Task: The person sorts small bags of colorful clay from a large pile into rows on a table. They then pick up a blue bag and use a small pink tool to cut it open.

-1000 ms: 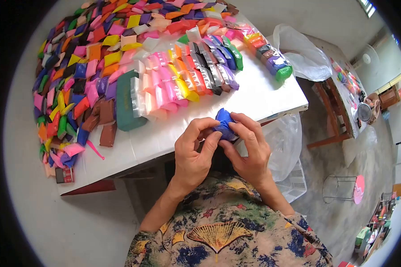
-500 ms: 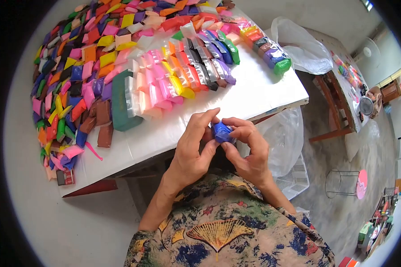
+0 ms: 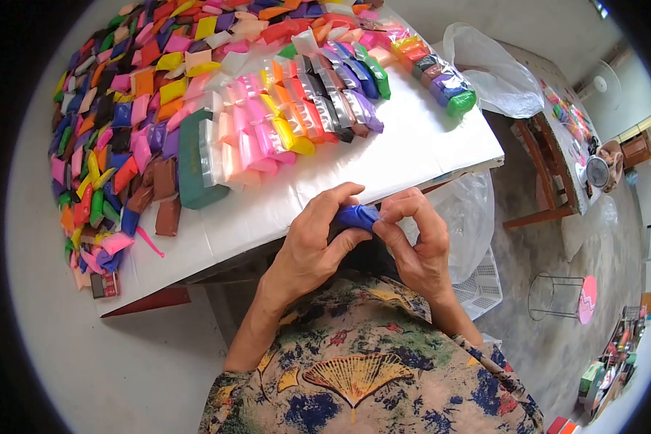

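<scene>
A small blue packet [image 3: 356,216], probably soft clay in clear wrap, is held between both hands just off the table's front edge. My left hand [image 3: 317,233] grips its left side between thumb and fingers. The thumb and forefinger of my right hand [image 3: 418,233] pinch its right end. Beyond the hands, overlapping rows of coloured packets [image 3: 286,130] in clear wrap lean against a dark green block [image 3: 197,170] on the white tabletop [image 3: 267,213].
A big heap of loose coloured packets [image 3: 148,83] covers the table's left and back. Another wrapped row [image 3: 435,78] lies at the right. Plastic bags [image 3: 488,72], a white basket [image 3: 481,286], a pink-topped stool [image 3: 587,299] and a second table [image 3: 557,163] are to the right.
My right hand has moved a little to the right, away from the left hand. The blue packet has turned and now looks longer, with its right end pinched.
</scene>
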Motion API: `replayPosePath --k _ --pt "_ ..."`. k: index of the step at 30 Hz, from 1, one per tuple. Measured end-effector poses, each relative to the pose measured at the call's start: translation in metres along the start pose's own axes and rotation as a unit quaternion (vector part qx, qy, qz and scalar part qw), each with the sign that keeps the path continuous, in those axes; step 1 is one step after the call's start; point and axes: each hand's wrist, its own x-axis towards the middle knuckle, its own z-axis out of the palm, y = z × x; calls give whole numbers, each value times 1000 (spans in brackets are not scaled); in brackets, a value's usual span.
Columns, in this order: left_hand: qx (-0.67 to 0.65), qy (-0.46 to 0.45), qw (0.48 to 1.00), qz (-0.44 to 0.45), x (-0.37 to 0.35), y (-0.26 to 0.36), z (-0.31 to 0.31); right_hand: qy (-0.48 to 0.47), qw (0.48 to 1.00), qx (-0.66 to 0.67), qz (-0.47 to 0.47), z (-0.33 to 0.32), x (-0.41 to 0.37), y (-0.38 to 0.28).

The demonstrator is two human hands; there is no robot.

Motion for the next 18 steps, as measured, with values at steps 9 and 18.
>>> replayPosePath --k 9,18 --pt "-33 32 993 -109 -4 22 6 101 986 -94 -91 11 3 5" --pt "-96 1 987 -132 -3 24 -2 -77 983 101 132 -4 10 -1"
